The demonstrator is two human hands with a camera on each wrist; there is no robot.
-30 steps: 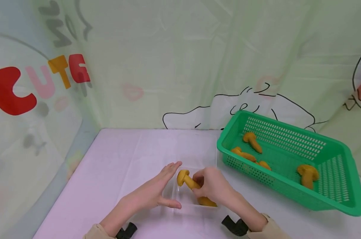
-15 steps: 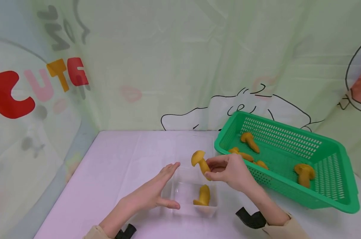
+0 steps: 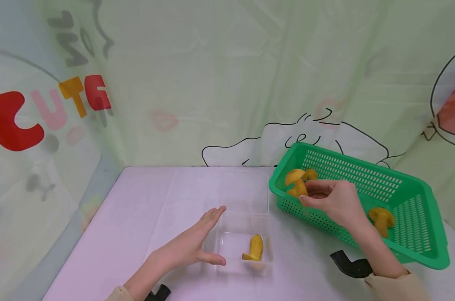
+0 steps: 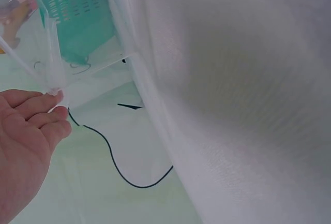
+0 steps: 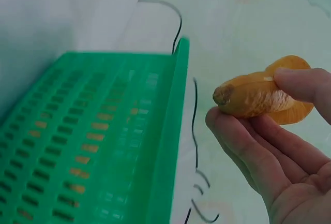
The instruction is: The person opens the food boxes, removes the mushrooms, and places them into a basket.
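Note:
My right hand (image 3: 338, 205) pinches a yellow-brown mushroom (image 3: 295, 177) between thumb and fingers, at the near left rim of the green basket (image 3: 318, 219). In the right wrist view the mushroom (image 5: 245, 97) lies across the fingers, its cut stem end toward the basket. A clear plastic box (image 3: 227, 267) stands on the table with one mushroom (image 3: 255, 247) inside, near its right side. My left hand (image 3: 191, 240) is beside the box's left side with straight fingers and spread thumb; in the left wrist view its fingertips appear to meet the clear plastic.
More mushrooms lie in the basket, one (image 3: 382, 221) toward the right and one (image 3: 311, 174) at the back left; my right hand hides others. Behind the box lies its clear lid (image 3: 244, 188). A printed curtain (image 3: 190, 92) borders the table's back edge.
My right hand has lifted a mushroom out of the clear box and carried it right to the basket. The other mushroom stays in the box. The left hand has hardly moved.

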